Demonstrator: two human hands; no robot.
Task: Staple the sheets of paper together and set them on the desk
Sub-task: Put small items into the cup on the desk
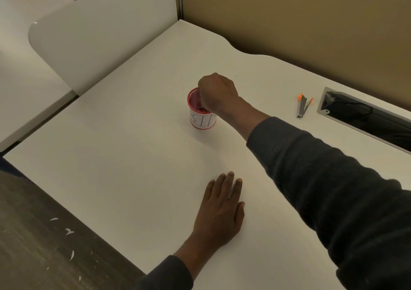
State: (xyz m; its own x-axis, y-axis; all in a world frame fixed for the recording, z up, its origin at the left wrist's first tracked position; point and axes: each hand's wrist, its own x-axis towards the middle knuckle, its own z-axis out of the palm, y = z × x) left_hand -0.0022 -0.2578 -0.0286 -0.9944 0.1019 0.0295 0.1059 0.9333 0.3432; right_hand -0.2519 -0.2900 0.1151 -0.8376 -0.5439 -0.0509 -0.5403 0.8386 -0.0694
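Left hand [219,209] lies flat, well apart from stapler [302,108].

Dim warm light, soft shadows, slight overall blur, wide-angle bending at edges.

Wide gap between red cup [201,118] and stapler [303,107]; partition [289,23] blocks behind.

A red mesh cup [201,119] labelled BIN stands ahead of me; white scraps [69,231] litter the dark floor [33,256] at my left.
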